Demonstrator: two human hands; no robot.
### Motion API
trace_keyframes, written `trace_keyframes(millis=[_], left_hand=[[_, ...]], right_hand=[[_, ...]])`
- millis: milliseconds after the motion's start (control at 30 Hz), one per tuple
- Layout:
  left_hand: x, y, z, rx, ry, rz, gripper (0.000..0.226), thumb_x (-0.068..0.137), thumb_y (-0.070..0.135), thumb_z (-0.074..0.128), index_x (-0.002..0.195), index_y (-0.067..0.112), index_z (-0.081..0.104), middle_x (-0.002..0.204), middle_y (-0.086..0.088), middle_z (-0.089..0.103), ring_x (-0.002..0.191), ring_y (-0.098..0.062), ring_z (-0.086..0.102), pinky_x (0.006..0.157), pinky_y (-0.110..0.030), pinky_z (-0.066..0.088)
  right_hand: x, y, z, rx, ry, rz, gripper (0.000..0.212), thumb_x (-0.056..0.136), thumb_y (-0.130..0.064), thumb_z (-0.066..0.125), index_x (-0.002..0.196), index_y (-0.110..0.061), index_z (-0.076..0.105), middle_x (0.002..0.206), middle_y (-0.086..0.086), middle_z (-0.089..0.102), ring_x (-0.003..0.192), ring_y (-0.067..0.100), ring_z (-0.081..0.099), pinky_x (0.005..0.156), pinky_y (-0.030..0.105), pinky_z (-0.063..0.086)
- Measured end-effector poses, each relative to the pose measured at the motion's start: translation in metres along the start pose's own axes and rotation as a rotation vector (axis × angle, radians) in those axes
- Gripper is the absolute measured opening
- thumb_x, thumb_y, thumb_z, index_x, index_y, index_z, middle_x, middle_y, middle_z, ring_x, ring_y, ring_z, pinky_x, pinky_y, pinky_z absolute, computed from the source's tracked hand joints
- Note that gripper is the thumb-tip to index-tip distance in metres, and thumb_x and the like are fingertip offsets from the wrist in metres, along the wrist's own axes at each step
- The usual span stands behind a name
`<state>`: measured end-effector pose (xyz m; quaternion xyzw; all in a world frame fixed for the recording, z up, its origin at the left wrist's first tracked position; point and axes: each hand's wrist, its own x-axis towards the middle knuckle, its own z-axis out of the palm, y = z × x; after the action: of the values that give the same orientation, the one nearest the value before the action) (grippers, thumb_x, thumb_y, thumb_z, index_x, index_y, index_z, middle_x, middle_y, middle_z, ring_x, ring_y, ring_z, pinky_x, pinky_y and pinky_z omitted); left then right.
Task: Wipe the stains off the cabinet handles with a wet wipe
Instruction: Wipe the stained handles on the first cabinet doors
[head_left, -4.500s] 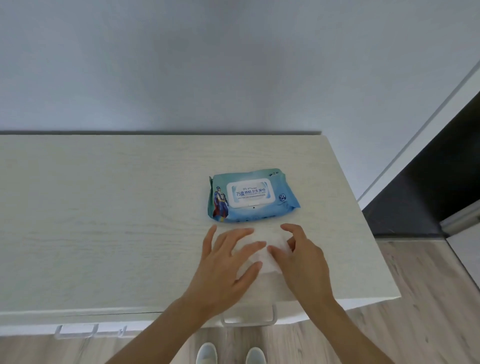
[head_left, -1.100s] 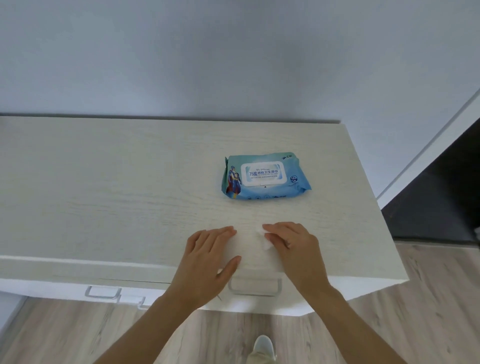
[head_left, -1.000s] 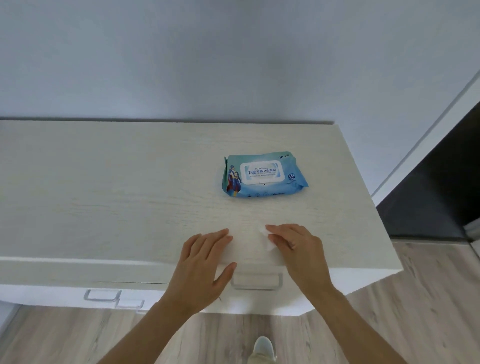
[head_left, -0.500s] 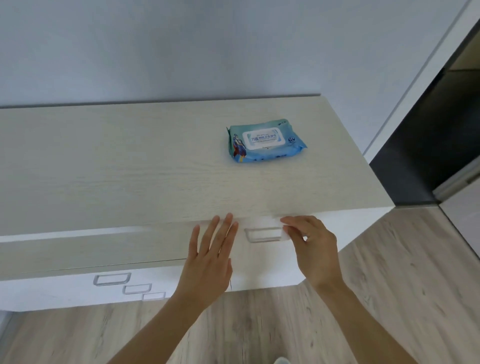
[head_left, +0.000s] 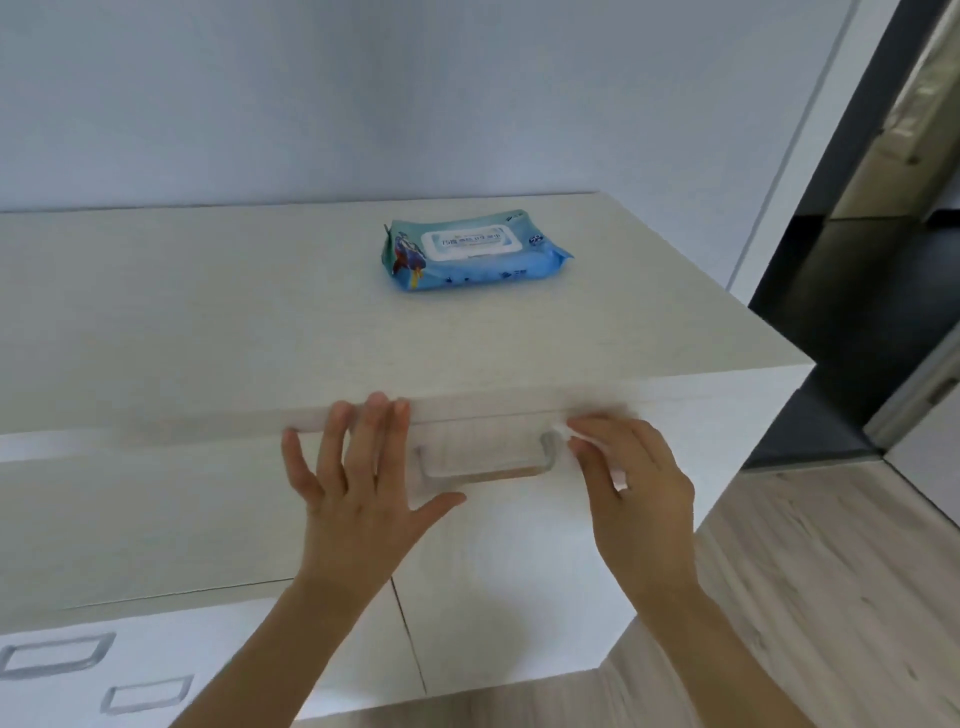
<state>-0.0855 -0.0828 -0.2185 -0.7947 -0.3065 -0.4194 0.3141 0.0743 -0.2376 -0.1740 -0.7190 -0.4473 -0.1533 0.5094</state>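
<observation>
White wet wipe (head_left: 563, 432) sat pinched in the right hand (head_left: 631, 486) at the top drawer handle (head_left: 483, 457)'s right end; the left hand (head_left: 358, 483) lay flat, fingers spread, beside it. Wiping looked barely begun; lower handles (head_left: 54, 656) remained.

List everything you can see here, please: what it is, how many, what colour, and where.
cabinet: one, pale wood-grain top and drawer front, fills the middle and left
wipe pack: one, blue with a white lid, lying on the cabinet top towards the back right
handles: three in view, pale and clear-looking; one on the top drawer between the hands, two lower left
wipe: one, white, at the right end of the top handle
wall: light grey-blue, behind the cabinet
floor: light wood planks, lower right
doorway: dark, at the right
left hand: flat on the drawer front, fingers spread
right hand: pinches the wipe against the handle
</observation>
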Motion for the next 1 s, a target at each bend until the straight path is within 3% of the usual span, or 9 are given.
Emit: trace_keyframes(millis=[67, 167, 233, 367, 533, 733, 1000], left_hand=[[0.0, 0.004, 0.012, -0.019, 0.094, -0.028, 0.111, 0.071, 0.083, 0.051, 0.146, 0.006, 0.022, 0.146, -0.013, 0.018, 0.135, -0.035, 0.021, 0.11, -0.06, 0.01], [0.009, 0.0, 0.018, -0.064, 0.167, -0.028, 0.115, 0.071, 0.087, 0.044, 0.15, 0.008, 0.015, 0.148, -0.014, 0.015, 0.139, -0.035, 0.014, 0.112, -0.059, 0.004], [0.006, 0.0, 0.021, -0.099, 0.185, -0.032, 0.116, 0.071, 0.088, 0.041, 0.15, 0.007, 0.015, 0.148, -0.015, 0.015, 0.14, -0.034, 0.011, 0.113, -0.056, 0.001], [0.009, 0.001, 0.021, -0.123, 0.196, -0.015, 0.116, 0.069, 0.088, 0.042, 0.146, 0.003, 0.021, 0.146, -0.016, 0.015, 0.138, -0.038, 0.011, 0.109, -0.059, 0.001], [0.008, -0.001, 0.025, -0.103, 0.203, -0.007, 0.121, 0.066, 0.089, 0.044, 0.147, 0.002, 0.019, 0.147, -0.017, 0.015, 0.139, -0.037, 0.009, 0.109, -0.061, 0.001], [0.01, -0.001, 0.029, -0.099, 0.199, -0.027, 0.124, 0.063, 0.091, 0.042, 0.147, 0.003, 0.016, 0.147, -0.014, 0.012, 0.14, -0.035, 0.006, 0.112, -0.047, -0.012], [0.01, 0.0, 0.029, -0.103, 0.197, -0.022, 0.121, 0.065, 0.089, 0.039, 0.147, 0.003, 0.016, 0.149, -0.015, 0.014, 0.14, -0.035, 0.007, 0.112, -0.051, -0.009]], right_hand=[[-0.008, 0.011, 0.011, 0.076, 0.097, -0.096, 0.025, 0.083, -0.003, 0.068, 0.098, -0.023, 0.069, 0.093, -0.008, 0.062, 0.084, 0.005, 0.057, 0.065, 0.01, 0.045], [-0.009, 0.018, 0.021, 0.292, 0.16, -0.163, 0.032, 0.084, -0.002, 0.067, 0.099, -0.03, 0.066, 0.096, -0.014, 0.064, 0.094, -0.005, 0.059, 0.075, 0.005, 0.044], [-0.015, 0.024, 0.028, 0.465, 0.159, -0.138, 0.03, 0.085, -0.004, 0.067, 0.1, -0.029, 0.067, 0.1, -0.018, 0.065, 0.098, -0.001, 0.061, 0.083, 0.011, 0.047], [-0.025, 0.027, 0.038, 0.677, 0.154, -0.078, 0.016, 0.088, -0.013, 0.062, 0.1, -0.022, 0.07, 0.101, -0.009, 0.067, 0.099, 0.002, 0.063, 0.086, 0.012, 0.046], [-0.026, 0.027, 0.043, 0.884, 0.173, 0.036, 0.019, 0.084, -0.014, 0.068, 0.097, -0.027, 0.071, 0.097, -0.01, 0.072, 0.094, 0.0, 0.065, 0.08, 0.008, 0.047], [-0.028, 0.026, 0.049, 0.821, 0.198, 0.003, 0.016, 0.083, -0.022, 0.068, 0.094, -0.032, 0.072, 0.095, -0.017, 0.072, 0.093, -0.004, 0.064, 0.079, 0.005, 0.045], [-0.033, 0.024, 0.057, 0.663, 0.331, -0.125, 0.02, 0.082, -0.014, 0.067, 0.095, -0.029, 0.07, 0.094, -0.012, 0.068, 0.088, -0.004, 0.063, 0.079, 0.007, 0.045]])
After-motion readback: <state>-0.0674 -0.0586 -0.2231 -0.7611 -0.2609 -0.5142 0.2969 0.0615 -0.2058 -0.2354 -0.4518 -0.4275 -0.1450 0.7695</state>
